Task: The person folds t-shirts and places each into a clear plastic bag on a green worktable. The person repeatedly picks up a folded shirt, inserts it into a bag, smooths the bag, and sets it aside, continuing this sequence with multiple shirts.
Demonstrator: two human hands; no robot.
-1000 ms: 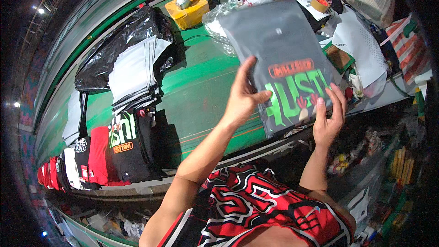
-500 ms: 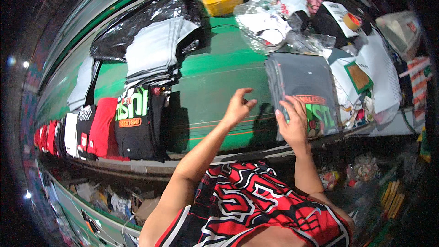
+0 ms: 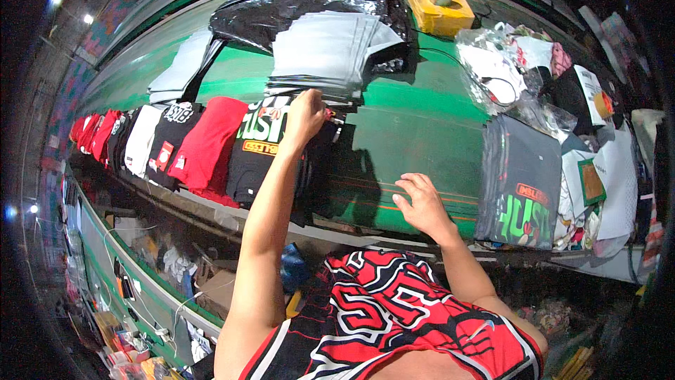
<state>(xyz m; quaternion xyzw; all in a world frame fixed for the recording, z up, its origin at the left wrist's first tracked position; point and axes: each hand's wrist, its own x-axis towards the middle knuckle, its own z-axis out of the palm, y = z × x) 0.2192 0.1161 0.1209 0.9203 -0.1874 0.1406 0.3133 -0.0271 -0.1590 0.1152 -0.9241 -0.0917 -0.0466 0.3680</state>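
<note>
My left hand [image 3: 307,114] is at the upper right corner of a folded black T-shirt [image 3: 259,162] with green and orange print, on top of a pile. Its fingers are curled downward and partly hidden, so whether they grip the cloth does not show. Over the green belt [image 3: 411,137], my right hand [image 3: 424,204] is open and holds nothing, fingers stretched out. To its right lies a stack of folded dark grey T-shirts [image 3: 524,162] in clear bags, printed in green and orange. Behind the black pile is a stack of flat light grey bags [image 3: 320,46].
A row of folded shirts, with a red one [image 3: 214,144] and a white one [image 3: 143,139], extends left. Black plastic sheeting [image 3: 302,2] and a yellow box [image 3: 439,14] stand at the back. Bagged items [image 3: 496,71] and white papers [image 3: 613,169] crowd the right.
My left hand has moved left from over the belt to the black T-shirt pile. My right hand has come off the grey bagged stack onto the belt side. The view has shifted left.
</note>
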